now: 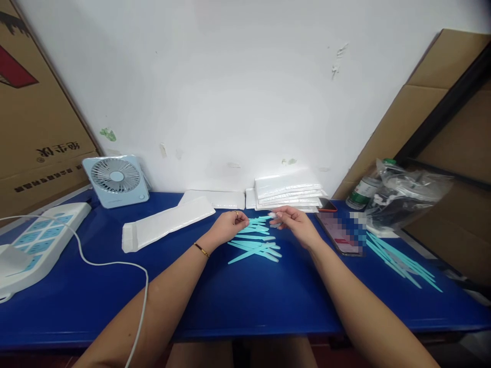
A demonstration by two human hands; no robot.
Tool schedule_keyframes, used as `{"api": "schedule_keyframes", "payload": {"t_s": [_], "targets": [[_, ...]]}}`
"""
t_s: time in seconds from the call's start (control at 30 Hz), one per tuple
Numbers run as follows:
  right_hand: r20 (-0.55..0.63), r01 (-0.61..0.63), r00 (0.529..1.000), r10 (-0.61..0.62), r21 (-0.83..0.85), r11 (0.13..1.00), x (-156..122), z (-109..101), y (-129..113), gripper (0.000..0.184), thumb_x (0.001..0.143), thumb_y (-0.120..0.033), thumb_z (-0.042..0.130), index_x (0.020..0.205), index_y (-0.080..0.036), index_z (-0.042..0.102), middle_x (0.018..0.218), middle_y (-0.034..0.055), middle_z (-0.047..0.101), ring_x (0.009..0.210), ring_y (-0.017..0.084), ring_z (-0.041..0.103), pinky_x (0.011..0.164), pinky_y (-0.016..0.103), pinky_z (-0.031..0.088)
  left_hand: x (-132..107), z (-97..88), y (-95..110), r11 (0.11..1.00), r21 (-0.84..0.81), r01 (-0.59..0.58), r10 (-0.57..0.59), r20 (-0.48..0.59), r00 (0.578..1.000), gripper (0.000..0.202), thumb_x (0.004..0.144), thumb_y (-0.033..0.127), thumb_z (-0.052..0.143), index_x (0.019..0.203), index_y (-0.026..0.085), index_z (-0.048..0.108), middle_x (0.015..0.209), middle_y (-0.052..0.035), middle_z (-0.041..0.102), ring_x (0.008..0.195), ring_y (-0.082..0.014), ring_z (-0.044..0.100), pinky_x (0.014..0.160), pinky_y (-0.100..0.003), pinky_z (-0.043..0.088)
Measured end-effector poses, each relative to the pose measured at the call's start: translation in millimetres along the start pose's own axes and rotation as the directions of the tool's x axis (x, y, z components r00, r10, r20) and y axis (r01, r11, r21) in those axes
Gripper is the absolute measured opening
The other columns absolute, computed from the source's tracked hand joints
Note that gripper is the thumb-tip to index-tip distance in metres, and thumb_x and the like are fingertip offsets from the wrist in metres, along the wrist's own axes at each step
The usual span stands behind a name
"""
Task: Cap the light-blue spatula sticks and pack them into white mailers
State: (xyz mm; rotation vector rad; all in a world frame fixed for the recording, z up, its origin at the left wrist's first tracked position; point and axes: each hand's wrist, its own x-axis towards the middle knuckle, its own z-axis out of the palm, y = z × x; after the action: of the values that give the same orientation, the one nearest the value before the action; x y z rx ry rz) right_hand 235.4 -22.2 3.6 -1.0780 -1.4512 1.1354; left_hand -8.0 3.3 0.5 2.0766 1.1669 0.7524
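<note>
Several thin turquoise plastic sticks (255, 245) lie in a loose pile on the blue table (245, 296). My left hand (228, 225) is curled, its fingertips pinching one end of a few turquoise sticks (259, 221) held just above the pile. My right hand (293, 222) pinches the other end of the same sticks. A ring shows on my left hand and a bracelet on that wrist.
A long white pouch (166, 222) lies to the left, a stack of white pouches (287, 191) behind the hands. A phone (341, 232), more turquoise sticks (402, 258), a bottle and plastic bag (402, 191) sit right. A small fan (117, 179), power strip (36, 240) and white cable (115, 266) are left.
</note>
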Motion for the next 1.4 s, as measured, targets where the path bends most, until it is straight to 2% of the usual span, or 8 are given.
{"api": "schedule_keyframes", "payload": {"t_s": [0.23, 0.37, 0.47, 0.57, 0.73, 0.93, 1.13, 1.4], "targets": [[0.148, -0.003, 0.989, 0.015, -0.078, 0.997, -4.3, 5.9, -5.1, 0.033, 0.078, -0.044, 0.061, 0.098, -0.018, 0.065, 0.083, 0.0059, 0.070, 0.083, 0.020, 0.067, 0.066, 0.028, 0.049, -6.6, 1.9, 12.1, 1.000, -0.021, -0.005, 0.008, 0.114, 0.993, 0.031, 0.079, 0.046, 0.053, 0.082, 0.017, 0.064, 0.074, -0.0012, 0.064, 0.066, -0.0130, 0.055, 0.058, -0.023, 0.040], [0.183, 0.075, 0.983, -0.024, -0.274, 0.959, -2.5, -8.3, -4.4, 0.030, 0.082, -0.043, 0.055, 0.096, -0.020, 0.067, 0.090, 0.0058, 0.070, 0.082, 0.019, 0.064, 0.072, 0.030, 0.048, -10.7, 3.0, 19.1, 0.994, 0.078, -0.070, 0.050, 0.234, 0.971, 0.029, 0.082, 0.043, 0.050, 0.087, 0.020, 0.066, 0.080, -0.0013, 0.067, 0.069, -0.0140, 0.058, 0.062, -0.024, 0.042], [0.079, 0.149, 0.989, -0.126, -0.578, 0.802, 2.5, -19.6, 6.6, 0.023, 0.084, -0.035, 0.053, 0.093, -0.021, 0.068, 0.092, 0.0056, 0.067, 0.078, 0.018, 0.060, 0.072, 0.031, 0.046, -9.7, 3.7, 15.9, 0.937, 0.330, -0.115, 0.073, 0.137, 0.988, 0.023, 0.082, 0.036, 0.051, 0.090, 0.022, 0.067, 0.091, -0.0032, 0.067, 0.084, -0.0181, 0.059, 0.074, -0.027, 0.042], [0.140, 0.188, 0.982, -0.125, -0.761, 0.620, 6.7, -24.1, 19.1, 0.016, 0.079, -0.023, 0.056, 0.090, -0.021, 0.068, 0.092, 0.0055, 0.062, 0.077, 0.017, 0.058, 0.072, 0.030, 0.044, -6.1, 4.2, 8.0, 0.857, 0.508, -0.086, 0.065, 0.059, 0.996, 0.018, 0.080, 0.031, 0.055, 0.090, 0.023, 0.066, 0.096, -0.0040, 0.066, 0.095, -0.0218, 0.057, 0.080, -0.030, 0.039], [0.195, 0.219, 0.976, -0.102, -0.815, 0.536, 6.9, -22.1, 22.0, 0.009, 0.080, -0.020, 0.054, 0.078, -0.019, 0.062, 0.089, 0.0054, 0.059, 0.080, 0.017, 0.057, 0.074, 0.028, 0.043, -2.8, 3.0, 2.5, 0.841, 0.537, -0.064, 0.014, 0.097, 0.995, 0.013, 0.080, 0.028, 0.054, 0.076, 0.021, 0.065, 0.083, -0.0017, 0.066, 0.085, -0.0194, 0.059, 0.077, -0.030, 0.038], [0.105, 0.131, 0.991, -0.082, -0.653, 0.746, 4.8, -21.7, 15.5, 0.021, 0.086, -0.034, 0.047, 0.091, -0.020, 0.063, 0.076, 0.0013, 0.064, 0.065, 0.015, 0.057, 0.062, 0.026, 0.043, -3.6, -3.6, 4.5, 0.891, 0.453, -0.031, 0.014, 0.042, 0.999, 0.015, 0.083, 0.027, 0.050, 0.077, 0.020, 0.062, 0.080, -0.0013, 0.067, 0.074, -0.0167, 0.060, 0.066, -0.026, 0.039], [0.061, 0.051, 0.998, -0.031, -0.356, 0.933, 4.5, -15.6, 11.5, 0.031, 0.077, -0.044, 0.059, 0.093, -0.017, 0.065, 0.071, 0.0017, 0.064, 0.060, 0.014, 0.059, 0.059, 0.027, 0.048, -3.9, -4.8, 3.7, 0.908, 0.418, -0.025, 0.015, 0.026, 1.000, 0.014, 0.082, 0.030, 0.051, 0.078, 0.020, 0.060, 0.077, -0.0013, 0.067, 0.069, -0.0157, 0.060, 0.061, -0.024, 0.039], [-0.071, -0.034, 0.997, 0.028, -0.079, 0.996, 3.0, -4.5, 2.0, 0.040, 0.069, -0.055, 0.067, 0.069, -0.016, 0.059, 0.061, 0.0036, 0.065, 0.049, 0.013, 0.060, 0.046, 0.024, 0.047, -3.8, -3.3, 0.3, 0.951, 0.309, -0.005, 0.001, 0.014, 1.000, 0.019, 0.082, 0.036, 0.050, 0.082, 0.020, 0.060, 0.076, -0.0016, 0.066, 0.070, -0.0159, 0.060, 0.060, -0.024, 0.042]]}}
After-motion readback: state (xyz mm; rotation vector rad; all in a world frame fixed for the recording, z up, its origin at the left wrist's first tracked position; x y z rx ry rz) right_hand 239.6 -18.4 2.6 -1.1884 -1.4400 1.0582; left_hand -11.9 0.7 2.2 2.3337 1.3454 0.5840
